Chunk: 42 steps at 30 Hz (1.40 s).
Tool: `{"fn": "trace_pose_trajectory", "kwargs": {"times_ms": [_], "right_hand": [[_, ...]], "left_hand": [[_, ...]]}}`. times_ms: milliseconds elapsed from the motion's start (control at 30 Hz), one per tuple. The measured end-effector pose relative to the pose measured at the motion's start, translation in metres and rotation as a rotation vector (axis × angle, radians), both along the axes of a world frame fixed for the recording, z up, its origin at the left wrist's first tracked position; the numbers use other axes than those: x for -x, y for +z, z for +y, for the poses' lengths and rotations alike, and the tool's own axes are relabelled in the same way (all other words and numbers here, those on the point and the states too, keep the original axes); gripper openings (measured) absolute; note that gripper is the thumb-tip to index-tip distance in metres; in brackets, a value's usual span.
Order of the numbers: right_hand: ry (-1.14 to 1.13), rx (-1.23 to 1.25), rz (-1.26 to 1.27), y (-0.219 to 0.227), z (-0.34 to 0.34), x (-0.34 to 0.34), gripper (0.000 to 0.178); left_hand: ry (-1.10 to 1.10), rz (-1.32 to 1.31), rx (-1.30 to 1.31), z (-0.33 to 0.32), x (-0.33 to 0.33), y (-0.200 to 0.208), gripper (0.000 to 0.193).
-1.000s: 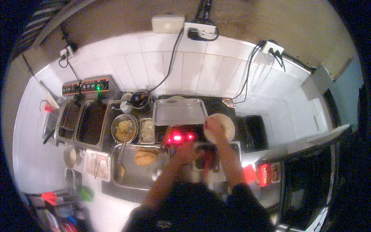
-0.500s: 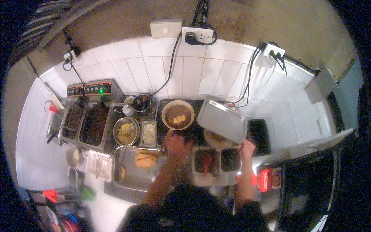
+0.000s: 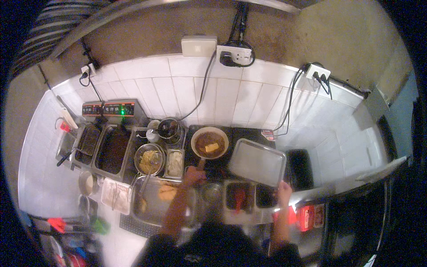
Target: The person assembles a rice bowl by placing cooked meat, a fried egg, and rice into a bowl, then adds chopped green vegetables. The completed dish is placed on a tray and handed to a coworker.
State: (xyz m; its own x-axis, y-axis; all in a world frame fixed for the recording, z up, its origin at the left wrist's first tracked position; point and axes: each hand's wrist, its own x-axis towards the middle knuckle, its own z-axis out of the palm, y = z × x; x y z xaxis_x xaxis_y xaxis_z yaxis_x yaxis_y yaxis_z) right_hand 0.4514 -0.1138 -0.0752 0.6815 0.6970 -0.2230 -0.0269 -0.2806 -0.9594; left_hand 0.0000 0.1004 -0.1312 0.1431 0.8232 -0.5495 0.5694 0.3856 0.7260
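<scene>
A light-rimmed frying pan (image 3: 210, 150) sits on the black stove, holding brown sauce or broth and a yellow block of food. My left hand (image 3: 194, 175) is closed around its handle, which points toward me. To the right, a rectangular metal tray (image 3: 258, 162) covers part of the stove, tilted a little. At its near right corner, my right hand (image 3: 283, 194) has its fingers closed on the rim. Whatever lies under the tray is hidden. Between me and the stove, a large steel tray (image 3: 153, 209) holds golden fried pieces (image 3: 167, 192), partly behind my left forearm.
Left of the stove stand a steel bowl of yellowish food (image 3: 148, 161) with a ladle, a small pan of white pieces (image 3: 175, 163), and a deep fryer (image 3: 113, 151) with dark oil. Dark containers (image 3: 239, 198), one with a red utensil, stand in front. Cables hang along the tiled wall.
My left hand has moved left and now grips the pan's handle. The metal tray has come down flatter, hiding the round pan that showed beneath it. The view has tilted slightly.
</scene>
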Motion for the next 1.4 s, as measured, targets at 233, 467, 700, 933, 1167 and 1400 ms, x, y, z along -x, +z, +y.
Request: {"fn": "trace_pose_trajectory", "kwargs": {"times_ms": [233, 467, 700, 933, 1167, 1400], "right_hand": [[-0.119, -0.135, -0.371, 0.002, 0.006, -0.041, 0.034], [0.163, -0.101, -0.383, 0.164, 0.117, 0.053, 0.031], [0.713, -0.508, -0.766, 0.174, 0.303, 0.241, 0.033], [1.178, -0.286, -1.356, 0.149, 0.389, 0.416, 0.034], [1.169, -0.360, -1.490, 0.128, 0.464, 0.413, 0.012], [1.160, -0.257, -1.468, 0.182, 0.440, 0.374, 0.024]], "left_hand": [[-0.113, -0.067, -0.154, -0.014, 0.014, -0.003, 0.073], [-0.032, -0.025, -0.028, -0.078, 0.052, 0.091, 0.079], [0.029, -0.067, -0.088, -0.175, 0.109, 0.136, 0.069], [0.114, -0.053, -0.109, -0.228, 0.133, 0.149, 0.061], [0.076, -0.004, 0.026, -0.240, 0.137, 0.178, 0.057], [-0.015, -0.151, -0.059, -0.238, 0.142, 0.157, 0.063]]}}
